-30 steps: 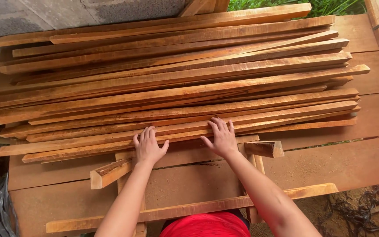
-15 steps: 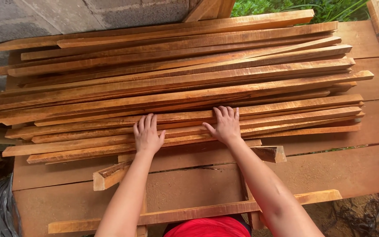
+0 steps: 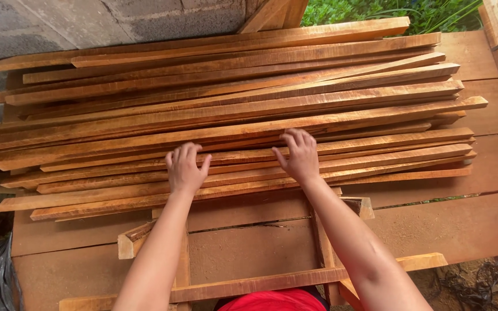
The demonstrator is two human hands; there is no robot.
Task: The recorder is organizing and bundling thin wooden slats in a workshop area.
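Both hands [image 3: 185,169] [image 3: 300,155] rest palm-down on stacked wooden slats [image 3: 231,109].

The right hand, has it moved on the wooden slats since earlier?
Yes. The right hand has moved farther up the stack of wooden slats, away from the short block.

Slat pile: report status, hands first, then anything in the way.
Left hand and right hand flat, fingers spread, on top of the wooden slats, gripping none. Slats stacked lengthwise on the plank bench. Nothing between hands and pile.

Bare forearms, no sleeves, red garment [image 3: 275,300] at waist
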